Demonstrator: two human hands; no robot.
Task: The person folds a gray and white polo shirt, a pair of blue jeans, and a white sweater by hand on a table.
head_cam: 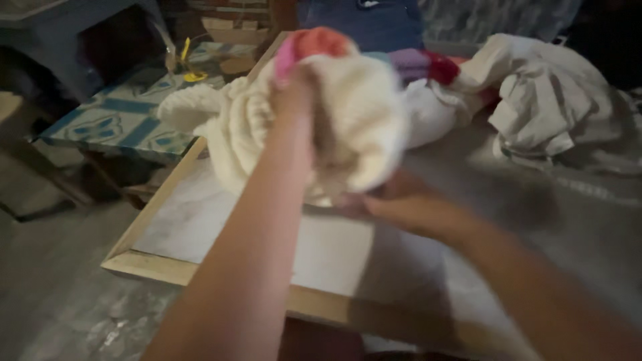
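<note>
Left hand (294,93) raised, gripping top of cream knit garment (348,127), fingers curled tight into the fabric. Right hand (391,200) under the garment's lower edge, touching it; motion blur, cannot tell if fingers pinch or just support. Garment bunched, hanging from left hand above the table (200,227), pink and orange band (311,41) at its top. Table: pale marbled top, light wood frame. Behind garment: folded striped cloth, purple and red (421,65), next to a white bundle (435,110). Far right: heap of crumpled white cloth (548,93) on the table. Left of table, lower: surface with blue patterned tiles (127,120), yellow object (190,63) on it, kind not clear. Grey floor (60,294) below.
</note>
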